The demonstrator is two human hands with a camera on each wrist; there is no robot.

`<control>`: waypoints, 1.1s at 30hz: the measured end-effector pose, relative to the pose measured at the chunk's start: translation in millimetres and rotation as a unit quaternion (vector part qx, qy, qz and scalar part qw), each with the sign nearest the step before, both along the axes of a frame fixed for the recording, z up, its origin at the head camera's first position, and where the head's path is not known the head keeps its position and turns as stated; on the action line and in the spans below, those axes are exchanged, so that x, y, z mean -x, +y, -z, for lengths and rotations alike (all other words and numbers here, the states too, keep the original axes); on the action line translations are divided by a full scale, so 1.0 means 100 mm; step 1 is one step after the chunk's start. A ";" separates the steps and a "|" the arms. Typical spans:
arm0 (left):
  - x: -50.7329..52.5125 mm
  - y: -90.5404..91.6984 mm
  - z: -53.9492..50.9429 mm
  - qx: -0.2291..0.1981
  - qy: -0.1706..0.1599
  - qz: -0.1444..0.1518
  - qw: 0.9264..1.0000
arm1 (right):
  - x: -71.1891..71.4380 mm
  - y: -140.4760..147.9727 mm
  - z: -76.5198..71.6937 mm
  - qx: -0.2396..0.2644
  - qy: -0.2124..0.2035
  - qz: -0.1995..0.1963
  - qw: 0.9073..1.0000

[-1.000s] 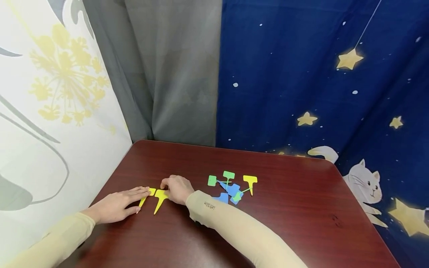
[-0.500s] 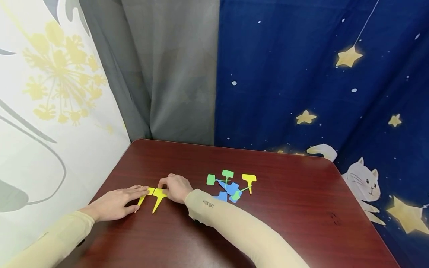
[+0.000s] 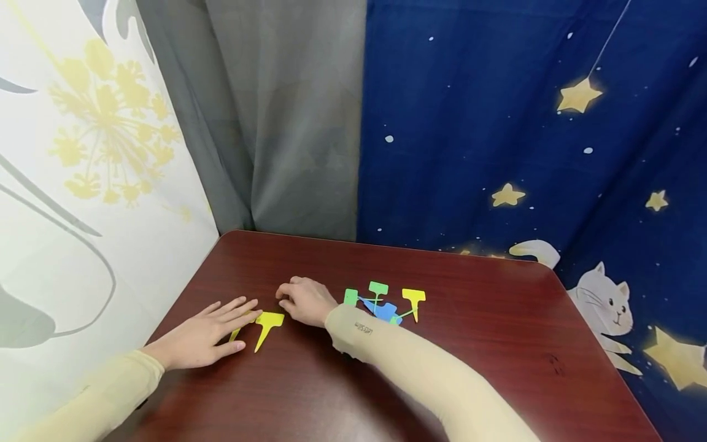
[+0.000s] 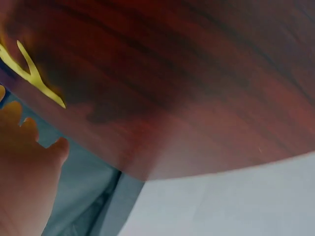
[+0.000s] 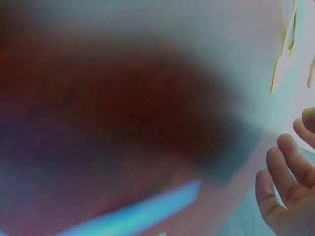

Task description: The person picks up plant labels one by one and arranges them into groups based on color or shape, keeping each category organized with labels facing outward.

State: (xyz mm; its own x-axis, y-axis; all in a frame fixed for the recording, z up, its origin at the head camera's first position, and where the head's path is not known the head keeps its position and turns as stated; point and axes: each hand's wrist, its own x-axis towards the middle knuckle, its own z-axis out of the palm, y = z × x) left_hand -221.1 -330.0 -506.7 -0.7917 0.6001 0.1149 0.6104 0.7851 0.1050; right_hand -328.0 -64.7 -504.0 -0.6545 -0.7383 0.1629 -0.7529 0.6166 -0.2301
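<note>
Two yellow T-shaped plant labels lie side by side on the table's left part. My left hand [image 3: 201,334], fingers straight and spread, rests over the left label [image 3: 234,333] and hides most of its head. Just right of it, the second label [image 3: 269,322] lies uncovered, its point toward me. My right hand [image 3: 306,301] hovers beyond and right of that label, its fingers loosely bent with nothing visible between them. In the right wrist view the fingers [image 5: 280,172] are apart from a yellow label [image 5: 283,64]. The left wrist view shows a yellow label [image 4: 34,73] beyond the fingertips.
Right of my right hand lies a loose pile with green labels [image 3: 378,287], blue labels [image 3: 385,309] and a yellow label [image 3: 414,296], partly hidden by my right sleeve [image 3: 397,350]. The dark red table [image 3: 497,362] ends at curtains [image 3: 309,153] behind.
My right hand has let go of the second yellow label and moved away to the right. The left hand's fingers have spread and shifted slightly right over the first label.
</note>
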 end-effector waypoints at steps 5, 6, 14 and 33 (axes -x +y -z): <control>-0.01 0.11 0.08 -0.010 -0.003 0.000 1.000 | 0.15 0.40 -0.15 -0.075 0.041 -0.027 0.996; -0.01 0.13 0.09 -0.014 -0.002 -0.001 1.000 | 0.17 0.50 -0.18 -0.086 0.047 -0.030 0.995; -0.01 0.24 0.20 -0.035 -0.018 -0.016 0.999 | 0.29 1.25 -0.30 -0.122 0.048 -0.011 0.991; -0.05 0.29 0.23 -0.058 -0.008 -0.019 0.998 | 0.20 2.58 -0.20 -0.044 -0.016 0.113 0.992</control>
State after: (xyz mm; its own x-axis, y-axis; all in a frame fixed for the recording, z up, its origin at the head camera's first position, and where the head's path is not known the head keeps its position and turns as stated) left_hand -216.3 -301.1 -530.1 -0.8157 0.5532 0.1689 0.5781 0.7893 0.2070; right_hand -347.8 193.4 -484.5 -0.8090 -0.5822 0.0803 -0.5858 0.7878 -0.1900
